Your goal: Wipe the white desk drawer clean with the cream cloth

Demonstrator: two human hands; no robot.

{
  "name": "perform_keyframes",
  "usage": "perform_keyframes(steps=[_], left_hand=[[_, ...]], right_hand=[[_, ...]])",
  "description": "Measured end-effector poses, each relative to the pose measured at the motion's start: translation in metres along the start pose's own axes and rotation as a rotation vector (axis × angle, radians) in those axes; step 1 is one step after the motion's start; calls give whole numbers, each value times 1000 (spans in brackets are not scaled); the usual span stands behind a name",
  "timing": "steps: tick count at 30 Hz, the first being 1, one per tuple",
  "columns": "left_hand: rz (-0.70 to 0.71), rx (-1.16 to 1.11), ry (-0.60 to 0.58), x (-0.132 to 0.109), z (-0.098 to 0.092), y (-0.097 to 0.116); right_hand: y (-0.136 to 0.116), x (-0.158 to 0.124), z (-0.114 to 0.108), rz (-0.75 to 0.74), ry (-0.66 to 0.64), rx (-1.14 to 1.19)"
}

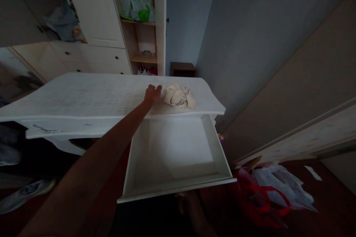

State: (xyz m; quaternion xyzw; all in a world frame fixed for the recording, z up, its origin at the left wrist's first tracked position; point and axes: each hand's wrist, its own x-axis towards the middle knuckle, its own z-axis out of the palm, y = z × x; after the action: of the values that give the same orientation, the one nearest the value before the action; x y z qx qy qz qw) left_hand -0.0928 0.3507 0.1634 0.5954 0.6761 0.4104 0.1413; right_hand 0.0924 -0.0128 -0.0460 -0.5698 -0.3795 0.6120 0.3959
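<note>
A white dresser-like table point(91, 92) stands before me with its drawer point(178, 148) pulled out; bare boards show inside. On the tabletop, above the drawer, lies a crumpled cream cloth point(179, 96). My left hand point(152, 93) reaches across to the tabletop just left of the cloth, fingers loosely bent and apart, nothing visible in them. In deep shadow below the drawer's front edge is my right hand point(189, 203), its fingers curled up close to the drawer front. A small pale spot shows at those fingertips, too dark to name.
White cabinets with drawers point(89, 53) and an open shelf holding plastic bags point(140, 2) stand behind. A small brown stand point(183, 69) is by the grey wall. A red bag point(257, 200) and a white plastic bag point(283, 185) lie on the floor at right. A shoe point(26, 194) shows at lower left.
</note>
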Motion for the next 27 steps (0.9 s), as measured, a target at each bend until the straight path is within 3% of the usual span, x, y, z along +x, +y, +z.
perform_keyframes(steps=[4, 6, 9, 11, 15, 18, 23, 27], left_hand=[[1, 33, -74, -11, 15, 51], [29, 96, -188, -19, 21, 71], [74, 229, -395, -29, 31, 89], [116, 324, -453, -33, 37, 92], [235, 387, -423, -42, 45, 90], [364, 337, -365, -59, 39, 83], [492, 302, -296, -121, 8, 54], [601, 394, -369, -169, -24, 10]], right_hand=[[-1, 1, 0, 19, -20, -12], [-4, 1, 0, 30, -34, -20], [-11, 0, 0, 34, -44, -28], [-15, 0, 0, 34, -47, -29], [-20, -3, 0, 46, -59, -26], [-21, -4, 0, 55, -71, -26], [-23, -3, -4, 58, -97, -33], [-18, 0, -8, 69, -122, -42]])
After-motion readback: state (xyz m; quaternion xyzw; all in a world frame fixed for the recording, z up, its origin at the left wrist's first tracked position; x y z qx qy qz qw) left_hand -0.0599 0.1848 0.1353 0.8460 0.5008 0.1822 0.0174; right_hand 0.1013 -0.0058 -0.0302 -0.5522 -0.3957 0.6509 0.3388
